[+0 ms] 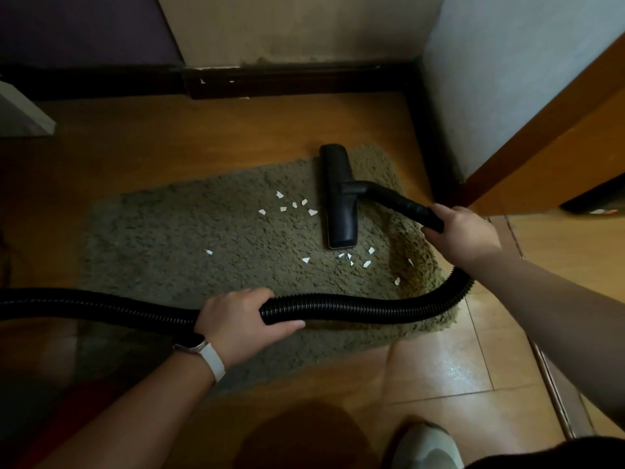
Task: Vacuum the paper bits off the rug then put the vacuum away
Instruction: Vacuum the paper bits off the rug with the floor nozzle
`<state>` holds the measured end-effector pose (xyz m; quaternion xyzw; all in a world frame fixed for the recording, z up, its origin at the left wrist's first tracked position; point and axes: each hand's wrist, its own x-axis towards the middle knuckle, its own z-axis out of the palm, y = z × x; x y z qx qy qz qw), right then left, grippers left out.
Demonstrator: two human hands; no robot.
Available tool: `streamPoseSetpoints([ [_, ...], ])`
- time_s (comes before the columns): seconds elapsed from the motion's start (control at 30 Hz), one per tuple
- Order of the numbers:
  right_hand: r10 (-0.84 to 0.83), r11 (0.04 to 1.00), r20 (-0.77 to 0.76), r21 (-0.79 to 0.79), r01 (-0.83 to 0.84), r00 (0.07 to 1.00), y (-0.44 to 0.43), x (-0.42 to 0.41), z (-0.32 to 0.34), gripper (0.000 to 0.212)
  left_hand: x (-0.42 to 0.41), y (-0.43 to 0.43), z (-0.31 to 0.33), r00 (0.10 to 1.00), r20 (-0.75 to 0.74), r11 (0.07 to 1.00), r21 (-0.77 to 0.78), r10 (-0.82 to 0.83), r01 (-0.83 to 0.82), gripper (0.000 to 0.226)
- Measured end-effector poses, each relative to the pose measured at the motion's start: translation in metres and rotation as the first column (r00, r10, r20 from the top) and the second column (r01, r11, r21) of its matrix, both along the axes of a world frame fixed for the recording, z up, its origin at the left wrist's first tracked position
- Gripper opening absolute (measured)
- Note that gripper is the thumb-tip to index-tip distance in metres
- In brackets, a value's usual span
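Observation:
A shaggy olive rug (189,245) lies on the wooden floor, strewn with several small white paper bits (313,212) near its middle and right. The black vacuum floor head (339,194) rests flat on the rug's far right part, just right of one cluster of bits and above another. My right hand (461,231) grips the black wand (399,203) behind the head. My left hand (241,319), with a white wristband, holds the black ribbed hose (355,308), which runs from the left edge across the rug's near side and curves up to the wand.
A dark skirting board (287,81) and wall close off the far side. A wooden door or cabinet edge (548,137) stands at the right. A pale object (23,113) sits at the far left. My foot in a light slipper (426,445) is at the bottom.

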<state>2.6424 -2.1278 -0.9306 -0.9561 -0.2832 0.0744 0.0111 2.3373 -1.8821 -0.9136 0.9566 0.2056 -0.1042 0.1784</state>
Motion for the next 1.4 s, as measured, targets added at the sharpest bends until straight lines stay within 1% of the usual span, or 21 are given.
streamPoseSetpoints([
  [0.13,0.069,0.997,0.010,-0.041,-0.068,0.998,0.016,-0.011,0.001,0.037,-0.004,0.003,0.002,1.000,-0.012,1.000,0.000,-0.013,0.013,0.078],
  [0.33,0.238,0.967,0.058,-0.110,-0.231,0.970,0.060,-0.029,0.009,0.049,-0.015,0.005,0.002,0.997,-0.073,1.000,-0.010,-0.023,0.022,0.078],
  [0.4,0.301,0.948,0.058,-0.127,-0.293,0.952,0.075,-0.037,0.009,0.050,-0.018,0.005,0.002,0.996,-0.091,1.000,-0.015,-0.026,0.025,0.073],
  [0.5,0.366,0.926,0.042,-0.119,-0.359,0.930,0.085,-0.044,0.007,0.050,-0.022,0.006,0.004,0.994,-0.110,0.999,-0.029,-0.022,0.018,0.059],
  [0.57,0.358,0.930,0.030,-0.105,-0.353,0.933,0.082,-0.041,0.007,0.050,-0.023,0.005,0.005,0.994,-0.109,1.000,-0.025,-0.018,0.015,0.056],
  [0.63,0.313,0.947,0.044,-0.092,-0.308,0.949,0.070,-0.035,0.006,0.050,-0.022,0.005,0.004,0.994,-0.108,1.000,-0.019,-0.025,0.023,0.057],
  [0.77,0.168,0.983,0.027,-0.081,-0.166,0.985,0.044,-0.023,0.002,0.050,-0.018,0.004,0.005,0.997,-0.075,1.000,-0.003,-0.030,0.030,0.072],
  [0.93,0.149,0.988,-0.028,-0.033,-0.150,0.988,0.035,-0.019,-0.005,0.045,-0.016,0.007,0.006,0.998,-0.044,0.999,0.001,-0.033,0.033,0.077],
  [1.1,0.182,0.983,-0.060,-0.011,-0.183,0.981,0.050,-0.024,-0.003,0.038,-0.022,0.007,0.008,0.996,-0.084,1.000,-0.005,-0.031,0.030,0.068],
  [1.17,0.178,0.984,-0.111,-0.003,-0.180,0.978,0.057,-0.026,-0.003,0.036,-0.024,0.007,0.008,0.995,-0.092,0.999,-0.015,-0.033,0.032,0.073],
  [1.27,0.060,0.998,-0.306,-0.001,-0.063,0.950,0.067,-0.022,-0.001,0.032,-0.027,0.008,0.008,0.995,-0.090,0.999,-0.022,-0.032,0.030,0.070],
  [1.33,-0.032,0.999,-0.460,-0.031,0.020,0.887,0.072,-0.016,0.001,0.033,-0.028,0.007,0.009,0.996,-0.081,0.999,-0.025,-0.033,0.031,0.063],
  [1.4,-0.105,0.994,-0.608,-0.045,0.098,0.787,0.074,-0.008,0.003,0.039,-0.028,0.008,0.010,0.997,-0.075,0.999,-0.027,-0.033,0.032,0.062],
])
